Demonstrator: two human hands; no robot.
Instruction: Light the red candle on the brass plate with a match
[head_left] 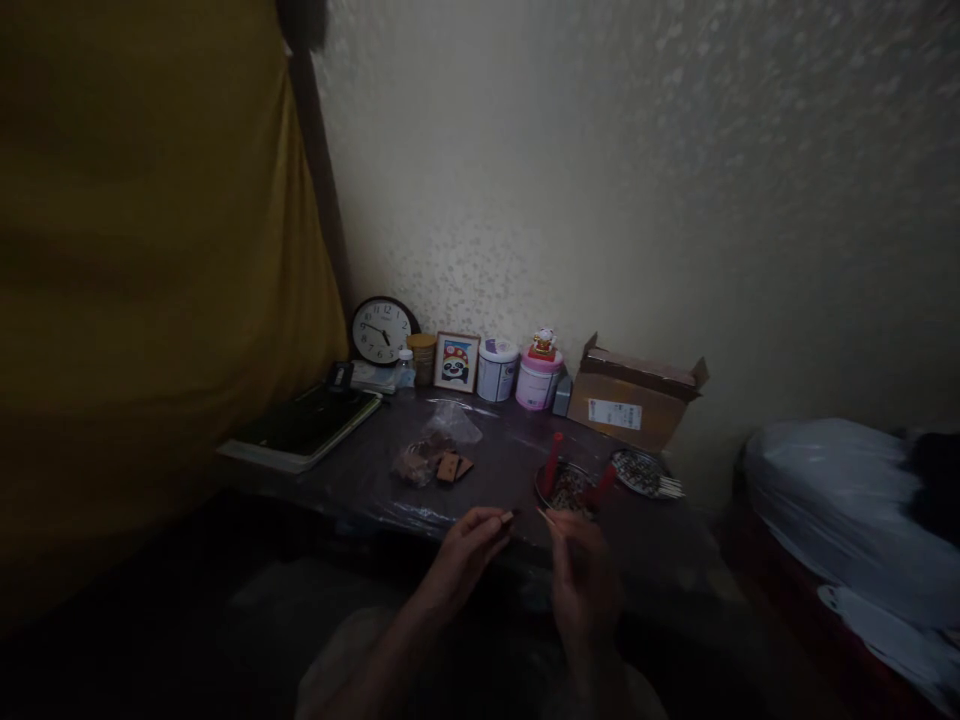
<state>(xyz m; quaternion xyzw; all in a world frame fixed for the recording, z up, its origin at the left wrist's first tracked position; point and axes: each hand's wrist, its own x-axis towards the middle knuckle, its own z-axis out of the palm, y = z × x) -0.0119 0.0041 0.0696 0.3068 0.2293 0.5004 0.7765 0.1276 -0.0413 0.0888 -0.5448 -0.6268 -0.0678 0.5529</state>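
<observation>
My left hand [469,552] is at the table's front edge, thumb and fingertips pinched round a small pale piece with a dark end, too dim to name. A short gap away, my right hand [583,575] pinches a thin pale stick [547,516] that points toward the left hand. Just beyond the right hand lies a round dish [541,493] of small brown bits, partly hidden by that hand. One red tube [553,462] stands upright at the dish and another red tube [604,483] leans beside it. Small brown wooden pieces [448,466] lie beyond my left hand.
A clear plastic bag [456,422] lies by the wooden pieces. Right stands a second dish [626,478] with pale sticks [670,488]. Along the wall are a clock [384,330], a panda picture [457,362], tins [497,370] and a cardboard box [630,395]. A dark laptop-like slab [304,425] lies left.
</observation>
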